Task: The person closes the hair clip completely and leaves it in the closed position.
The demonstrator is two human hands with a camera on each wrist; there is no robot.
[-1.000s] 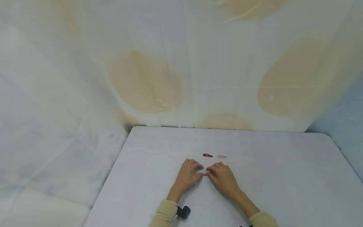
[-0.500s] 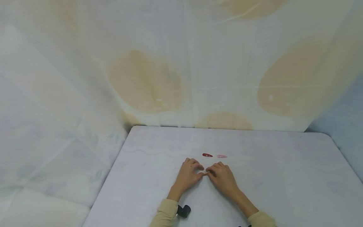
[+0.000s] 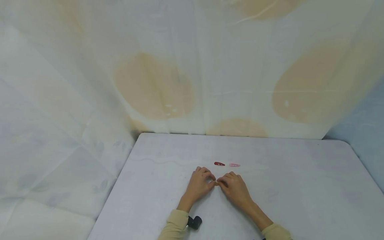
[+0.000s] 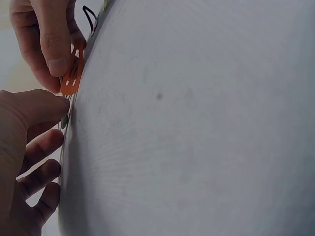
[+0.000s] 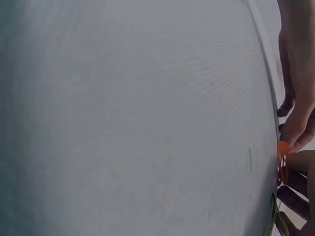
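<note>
Since earlier, we barely moved: left hand (image 3: 199, 185) and right hand (image 3: 235, 187) stayed pinched on orange clip (image 4: 72, 78) (slotted, small).

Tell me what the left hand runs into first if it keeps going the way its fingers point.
Likely the right hand: the left hand points toward it, with only the small orange clip pinched between them. Depth is hard to judge.

A dark red hair clip (image 3: 219, 163) and a pale pink hair clip (image 3: 234, 165) lie flat, side by side and just apart, on the grey-white table (image 3: 300, 186). A small black object (image 3: 194, 222) rests near the table's front edge. Behind the table hangs a white cloth backdrop (image 3: 156, 86) bearing large tan patches.
</note>
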